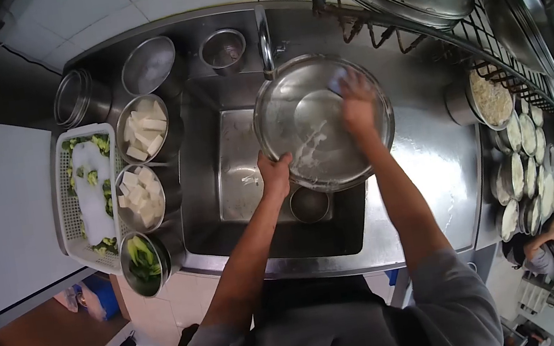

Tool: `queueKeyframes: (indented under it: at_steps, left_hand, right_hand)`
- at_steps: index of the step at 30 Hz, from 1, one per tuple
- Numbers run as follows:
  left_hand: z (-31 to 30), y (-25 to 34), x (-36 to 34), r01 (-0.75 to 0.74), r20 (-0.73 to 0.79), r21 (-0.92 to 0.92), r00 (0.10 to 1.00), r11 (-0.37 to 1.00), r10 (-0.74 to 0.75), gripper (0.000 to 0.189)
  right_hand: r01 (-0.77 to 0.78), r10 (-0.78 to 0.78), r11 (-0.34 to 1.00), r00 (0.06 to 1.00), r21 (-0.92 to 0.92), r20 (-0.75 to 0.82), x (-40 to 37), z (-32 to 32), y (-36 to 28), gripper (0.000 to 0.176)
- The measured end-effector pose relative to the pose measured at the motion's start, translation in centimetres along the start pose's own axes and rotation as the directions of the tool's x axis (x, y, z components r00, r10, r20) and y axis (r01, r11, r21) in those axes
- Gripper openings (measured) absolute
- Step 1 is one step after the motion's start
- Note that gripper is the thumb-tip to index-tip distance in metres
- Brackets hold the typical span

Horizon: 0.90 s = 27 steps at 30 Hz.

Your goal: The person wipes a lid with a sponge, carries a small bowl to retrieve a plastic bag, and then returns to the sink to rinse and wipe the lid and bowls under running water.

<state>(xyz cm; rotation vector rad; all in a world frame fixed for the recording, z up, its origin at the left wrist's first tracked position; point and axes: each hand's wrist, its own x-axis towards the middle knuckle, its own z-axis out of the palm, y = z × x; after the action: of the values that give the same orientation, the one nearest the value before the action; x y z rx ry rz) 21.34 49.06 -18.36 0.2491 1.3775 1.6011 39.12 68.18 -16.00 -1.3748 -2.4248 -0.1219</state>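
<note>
A large round metal basin point(304, 115) is held tilted over the right part of the sink point(238, 150), under the faucet point(265, 42). My left hand point(276, 173) grips its near-left rim, thumb on the inside. Inside the basin, at the right wall, my right hand point(357, 100) is blurred by motion and presses a small pale blue sponge point(338, 80) to the metal. White suds streak the basin's lower middle. Below the basin, a small round metal bowl point(310, 204) sits in the sink, partly hidden by the rim.
Left of the sink stand metal bowls of white tofu blocks point(144, 128), a bowl of leafy greens point(142, 257) and a basket with broccoli point(102, 260). A wire rack point(443, 41) with large bowls hangs upper right. Several filled dishes point(517, 176) line the right; a person point(550, 250) is beyond.
</note>
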Motion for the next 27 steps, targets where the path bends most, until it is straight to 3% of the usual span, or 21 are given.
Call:
queueKeyframes:
  at_steps: [1, 3, 5, 6, 8, 9, 11, 13, 16, 18, 20, 23, 25, 26, 27]
  left_hand:
    - [0.2, 0.2, -0.2, 0.017, -0.039, 0.048, 0.999, 0.999, -0.015, 0.042]
    - [0.6, 1.3, 0.6, 0.039, -0.116, 0.141, 0.993, 0.989, -0.023, 0.039]
    - [-0.6, 1.5, 1.5, -0.039, -0.102, 0.108, 0.994, 0.993, 0.05, 0.034]
    - [-0.9, 1.7, 2.4, -0.087, -0.091, 0.082, 0.991, 0.993, 0.094, 0.032]
    - [-2.0, 2.4, 1.9, -0.072, -0.097, 0.111, 0.992, 0.991, 0.082, 0.028]
    - [-2.4, 2.9, 2.1, -0.069, -0.095, 0.133, 0.992, 0.989, 0.082, 0.027]
    - [-3.1, 1.9, 2.2, -0.073, -0.087, 0.185, 0.992, 0.98, 0.09, 0.028]
    - [-2.8, 2.3, 3.8, -0.11, -0.076, 0.206, 0.989, 0.972, 0.128, 0.029]
    - [-3.0, 2.4, 2.7, -0.113, -0.101, 0.182, 0.986, 0.977, 0.133, 0.029]
    - [-2.3, 2.9, 2.6, -0.136, -0.139, 0.098, 0.979, 0.986, 0.149, 0.03]
    - [-2.3, 3.6, 3.8, -0.15, -0.08, 0.185, 0.983, 0.971, 0.167, 0.031]
    - [-3.0, 3.8, 3.8, -0.088, -0.039, 0.241, 0.994, 0.967, 0.101, 0.032]
    - [-2.5, 4.8, 4.7, -0.078, -0.032, 0.261, 0.995, 0.962, 0.089, 0.033]
    - [-2.6, 4.9, 4.3, -0.065, -0.036, 0.283, 0.996, 0.957, 0.079, 0.033]
    - [-2.4, 5.1, 4.3, -0.059, -0.034, 0.299, 0.997, 0.952, 0.073, 0.033]
  right_hand:
    - [0.011, -0.011, 1.0, 0.995, -0.002, -0.101, 0.8, 2.7, -2.4, 0.053]
    - [0.044, -0.058, 0.987, 0.995, 0.155, 0.087, 0.9, 1.4, -8.9, 0.051]
    - [0.187, -0.238, 0.936, 0.961, 0.298, 0.144, -5.6, 1.8, -10.3, 0.046]
    - [0.122, -0.175, 0.95, 0.971, 0.289, 0.166, -8.4, 2.8, -7.9, 0.044]
    - [0.051, -0.041, 0.998, 0.97, -0.036, 0.239, -8.0, -0.5, -2.7, 0.039]
    - [-0.025, 0.035, 0.998, 0.987, -0.063, 0.16, -5.8, -2.1, -1.6, 0.037]
    - [-0.03, 0.032, 0.999, 0.998, -0.037, 0.058, 0.1, -0.5, -1.3, 0.035]
    - [0.105, -0.107, 0.994, 0.993, 0.036, 0.046, 6.4, 2.2, -3.7, 0.034]
    - [0.014, 0.001, 0.997, 0.981, -0.076, 0.195, 9.6, 2.1, -4.6, 0.031]
    - [0.03, -0.032, 0.993, 0.999, -0.118, -0.014, 4.3, 3.1, 2.5, 0.027]
    - [-0.242, 0.259, 0.947, 0.964, -0.21, 0.056, 1.4, -2.7, 2.2, 0.025]
    - [-0.017, 0.032, 0.985, 0.996, -0.17, 0.083, 4.9, -1.4, 1.0, 0.025]
    - [0.077, -0.059, 0.991, 0.985, -0.108, 0.162, 9.7, 3.6, -2.8, 0.026]
    - [0.084, -0.083, 0.996, 0.973, 0.003, 0.217, 11.1, 3.9, -7.0, 0.027]
    - [-0.021, -0.009, 0.981, 0.988, 0.193, 0.155, 9.8, 5.5, -10.6, 0.025]
